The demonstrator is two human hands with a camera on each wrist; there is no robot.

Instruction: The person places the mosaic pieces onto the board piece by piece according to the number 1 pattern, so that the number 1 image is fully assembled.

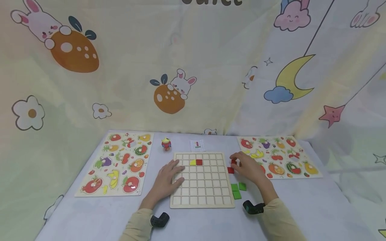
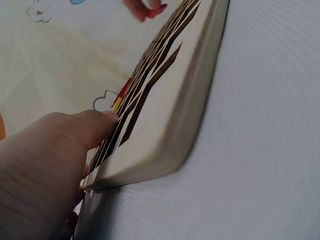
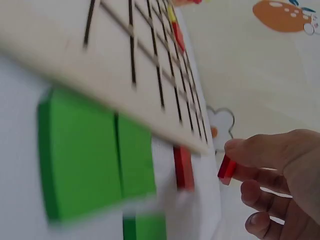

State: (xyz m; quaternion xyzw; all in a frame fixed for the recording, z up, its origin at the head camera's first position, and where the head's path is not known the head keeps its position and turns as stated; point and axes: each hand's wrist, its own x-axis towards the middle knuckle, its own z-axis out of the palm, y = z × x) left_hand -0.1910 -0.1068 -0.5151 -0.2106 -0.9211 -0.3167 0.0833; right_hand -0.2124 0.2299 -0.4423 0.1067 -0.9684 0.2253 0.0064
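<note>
Board [image 1: 202, 206] of grooved wood meets the spread left hand [image 1: 164, 180]; right hand [image 1: 248, 166] pinches a flat red tile [image 3: 227, 169].

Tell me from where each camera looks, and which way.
Head: on head, faces forward and down at board; left hand, right hand show.
Left wrist: worn there, faces along board; left hand, right fingers show.
Right wrist: worn there, faces past green tiles; right fingers show, pinching red tile.
Both wrist views share board and red tile.
</note>
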